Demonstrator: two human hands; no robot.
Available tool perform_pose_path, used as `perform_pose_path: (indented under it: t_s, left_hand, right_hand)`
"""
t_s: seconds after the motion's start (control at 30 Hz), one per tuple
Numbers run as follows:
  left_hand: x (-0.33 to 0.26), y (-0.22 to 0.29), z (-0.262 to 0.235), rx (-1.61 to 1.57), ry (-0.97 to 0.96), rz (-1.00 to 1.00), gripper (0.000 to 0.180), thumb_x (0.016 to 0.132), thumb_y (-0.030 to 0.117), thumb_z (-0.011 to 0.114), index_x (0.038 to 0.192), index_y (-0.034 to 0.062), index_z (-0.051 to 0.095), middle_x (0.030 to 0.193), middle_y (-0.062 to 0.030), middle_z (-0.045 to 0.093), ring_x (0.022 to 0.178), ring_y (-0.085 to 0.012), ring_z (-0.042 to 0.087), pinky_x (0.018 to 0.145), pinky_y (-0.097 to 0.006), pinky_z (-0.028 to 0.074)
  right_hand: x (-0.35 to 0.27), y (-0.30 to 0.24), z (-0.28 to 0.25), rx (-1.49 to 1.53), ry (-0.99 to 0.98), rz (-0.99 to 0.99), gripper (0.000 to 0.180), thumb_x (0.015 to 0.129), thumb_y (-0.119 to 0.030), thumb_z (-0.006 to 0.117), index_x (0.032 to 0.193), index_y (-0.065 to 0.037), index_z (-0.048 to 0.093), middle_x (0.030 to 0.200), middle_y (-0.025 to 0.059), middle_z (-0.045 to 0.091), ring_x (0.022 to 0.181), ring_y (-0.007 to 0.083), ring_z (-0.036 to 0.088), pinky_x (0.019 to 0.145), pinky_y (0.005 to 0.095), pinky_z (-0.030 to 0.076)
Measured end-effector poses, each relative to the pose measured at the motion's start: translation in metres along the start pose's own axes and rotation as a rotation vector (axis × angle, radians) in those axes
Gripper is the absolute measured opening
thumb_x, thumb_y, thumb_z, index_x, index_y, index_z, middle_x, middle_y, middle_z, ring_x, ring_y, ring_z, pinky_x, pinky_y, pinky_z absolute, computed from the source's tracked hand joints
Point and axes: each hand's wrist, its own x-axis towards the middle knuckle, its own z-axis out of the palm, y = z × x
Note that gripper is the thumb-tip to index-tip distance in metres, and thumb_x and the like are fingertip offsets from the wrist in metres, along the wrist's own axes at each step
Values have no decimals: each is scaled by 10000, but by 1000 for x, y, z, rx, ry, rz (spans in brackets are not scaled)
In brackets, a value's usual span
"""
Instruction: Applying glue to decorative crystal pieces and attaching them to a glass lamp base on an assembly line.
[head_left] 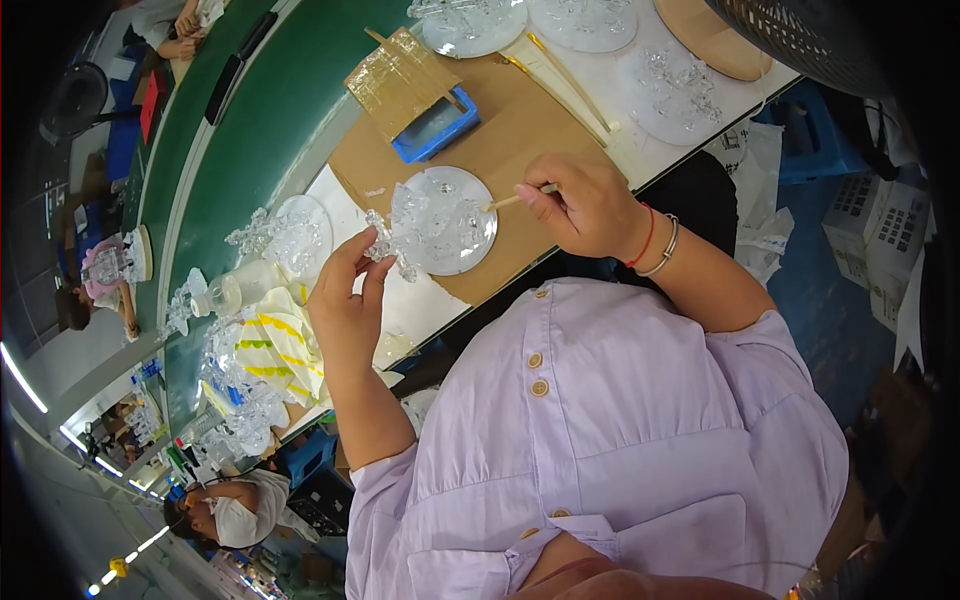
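Your left hand [345, 290] pinched a small clear crystal piece [385, 245] between thumb & fingertips, held just over the near-left edge of the round clear disc [445, 220]. Your right hand [590, 205] was closed on a thin wooden stick [510, 200], tip pointing left toward the disc. The disc sat on a brown cardboard sheet [510, 130] on the desk [640, 140], w/ several crystal bits already standing on it, so the build looked partly done; how many were left to add couldn't be told, the glass blurs together.

Far right, three more discs [670, 95] lay w/ crystal bits on them, prob. finished or waiting. Left of you, another clear disc [295, 230] & a heap of loose crystal parts [240, 400] suggested plenty of stock not yet mounted. A blue tray [435, 125] under a taped cardboard flap [400, 75] sat just beyond the working disc.
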Motion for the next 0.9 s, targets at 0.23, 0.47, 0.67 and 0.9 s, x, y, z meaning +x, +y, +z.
perform_pose_path:
  t_s: [0.23,0.47,0.67,0.9]
  left_hand:
    - [-9,6,4,16,44,5,314,767,29,757,1061,31,646,983,-119,691,759,-201,686,659,-294,535]
    - [-15,6,6,30,56,24,322,764,48,764,1061,36,639,976,-116,688,751,-208,685,651,-297,534]
    - [-20,11,6,47,64,19,314,762,69,769,1043,35,634,970,-111,687,749,-212,686,646,-298,536]
    - [-25,9,11,26,109,12,307,740,28,785,1021,22,662,948,-101,690,741,-172,679,659,-263,526]
  right_hand:
    - [-1,0,5,11,-15,-53,94,858,-31,638,848,-17,546,681,88,562,519,225,512,487,307,402]
    - [-5,-9,1,57,-135,-73,92,861,-26,631,864,-10,541,715,97,573,518,229,506,485,307,402]
    - [4,7,6,15,-19,-2,98,865,-30,630,883,-9,536,695,97,574,508,215,508,470,303,393]
    - [1,-2,1,-10,-75,-70,97,855,-9,628,885,-7,536,683,100,576,521,222,526,484,303,404]
